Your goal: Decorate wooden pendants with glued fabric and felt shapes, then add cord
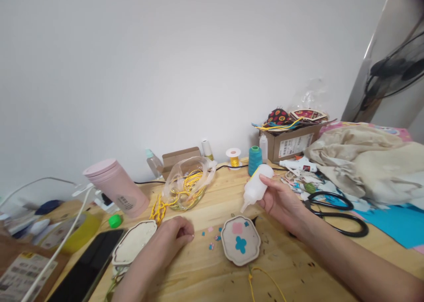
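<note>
My right hand (278, 200) is closed around a white squeeze bottle (257, 185). Its narrow nozzle points down, just above the top edge of a scallop-edged fabric plaque (228, 244). On that plaque lie a pink square (237, 228), a blue clover-shaped cutout (240, 244) and a tiny blue piece. My left hand (174, 233) rests on the table with fingers curled and thumb near the fingertips; anything pinched there is too small to make out. Small blue and pink scraps (212, 246) lie between the left hand and the plaque. A second plaque (134, 242) sits partly behind the left forearm.
To the left are a phone (88, 266), a pink tumbler (117, 187) and a green cap (115, 221). Yellow cord (190, 185) in a plastic bag and blue thread (255, 160) stand behind. Black-handled scissors (344, 213), a glue gun (300, 164) and cloth (361, 156) lie right.
</note>
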`<state>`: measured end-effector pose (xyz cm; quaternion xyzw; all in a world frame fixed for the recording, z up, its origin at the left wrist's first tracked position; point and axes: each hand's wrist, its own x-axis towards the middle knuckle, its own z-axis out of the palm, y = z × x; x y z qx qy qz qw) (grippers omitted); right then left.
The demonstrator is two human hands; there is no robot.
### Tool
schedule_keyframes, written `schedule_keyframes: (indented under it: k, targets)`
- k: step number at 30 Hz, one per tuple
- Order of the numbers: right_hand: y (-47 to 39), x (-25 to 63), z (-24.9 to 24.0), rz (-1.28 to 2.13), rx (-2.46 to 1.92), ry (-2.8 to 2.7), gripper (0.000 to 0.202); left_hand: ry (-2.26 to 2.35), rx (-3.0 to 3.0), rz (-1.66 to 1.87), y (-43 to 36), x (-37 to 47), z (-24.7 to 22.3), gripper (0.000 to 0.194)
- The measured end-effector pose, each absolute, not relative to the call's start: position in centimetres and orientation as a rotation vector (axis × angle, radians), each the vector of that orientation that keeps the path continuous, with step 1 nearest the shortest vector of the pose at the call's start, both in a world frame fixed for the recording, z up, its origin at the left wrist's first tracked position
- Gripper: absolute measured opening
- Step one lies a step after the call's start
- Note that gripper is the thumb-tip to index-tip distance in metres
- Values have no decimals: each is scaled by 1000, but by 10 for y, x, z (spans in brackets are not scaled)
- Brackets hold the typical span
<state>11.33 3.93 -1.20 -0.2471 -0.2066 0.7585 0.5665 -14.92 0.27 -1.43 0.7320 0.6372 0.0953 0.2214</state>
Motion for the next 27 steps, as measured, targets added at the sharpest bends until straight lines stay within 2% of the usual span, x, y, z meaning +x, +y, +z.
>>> schedule_keyframes:
  k: [10,17,21,27]
  targets:
    - [41,115,-12,1726,-599,-604,12,1698,1988,246,-3,-147,-12,10]
    - [31,119,-1,1338,-763,-1163,50,1688,1970,322,-6,-143,-10,14]
    - [28,118,-1,1245,-825,-1295,48,1633,1932,470,-8,-126,-5,20]
    - [23,117,1,1232,-867,-1327,45,1393,2109,581,-11,-91,-11,12]
